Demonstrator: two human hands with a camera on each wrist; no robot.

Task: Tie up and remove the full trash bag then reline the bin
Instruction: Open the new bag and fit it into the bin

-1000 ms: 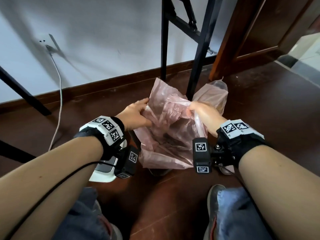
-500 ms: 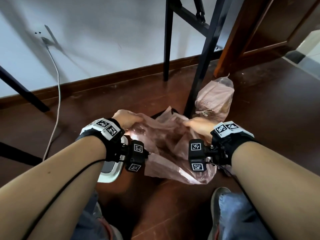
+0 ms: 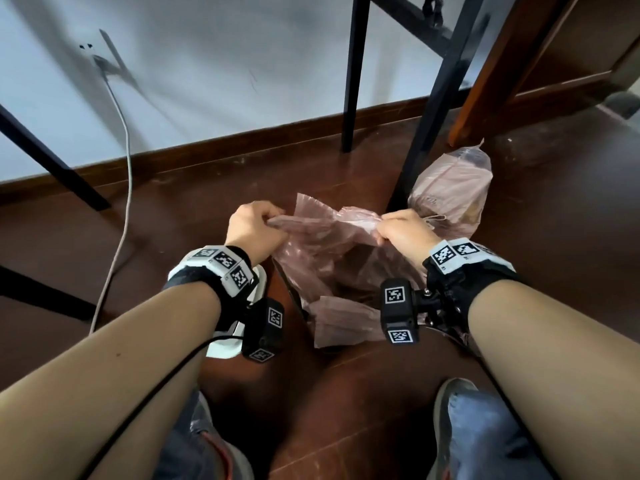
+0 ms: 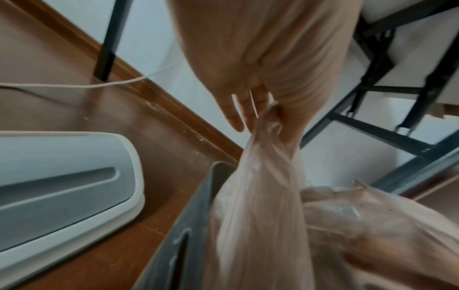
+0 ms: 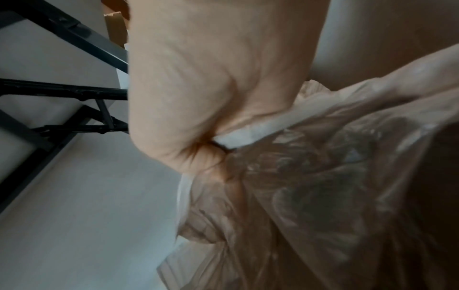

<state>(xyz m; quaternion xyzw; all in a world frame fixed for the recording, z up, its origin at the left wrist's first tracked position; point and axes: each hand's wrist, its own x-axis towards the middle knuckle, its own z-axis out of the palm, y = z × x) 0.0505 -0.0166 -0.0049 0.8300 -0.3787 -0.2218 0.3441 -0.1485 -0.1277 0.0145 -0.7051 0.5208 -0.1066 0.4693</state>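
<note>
A thin pink liner bag (image 3: 322,251) hangs over the dark bin (image 4: 188,225) on the floor between my arms. My left hand (image 3: 258,225) pinches the bag's left top edge (image 4: 270,125). My right hand (image 3: 398,230) grips the right top edge (image 5: 238,137), and the bag's mouth is stretched between the two hands. A tied, full pink trash bag (image 3: 453,192) stands on the floor just beyond my right hand. Most of the bin is hidden under the liner.
The bin's white and grey lid (image 4: 64,186) lies on the floor by my left wrist (image 3: 242,306). Black table legs (image 3: 429,109) stand right behind the bags. A white cable (image 3: 121,188) runs down the wall. My shoes (image 3: 450,403) are close below.
Both hands have moved apart and up a little, and now hold the liner's top edge stretched between them. The camera has tilted, so the tied bag shows fully.
</note>
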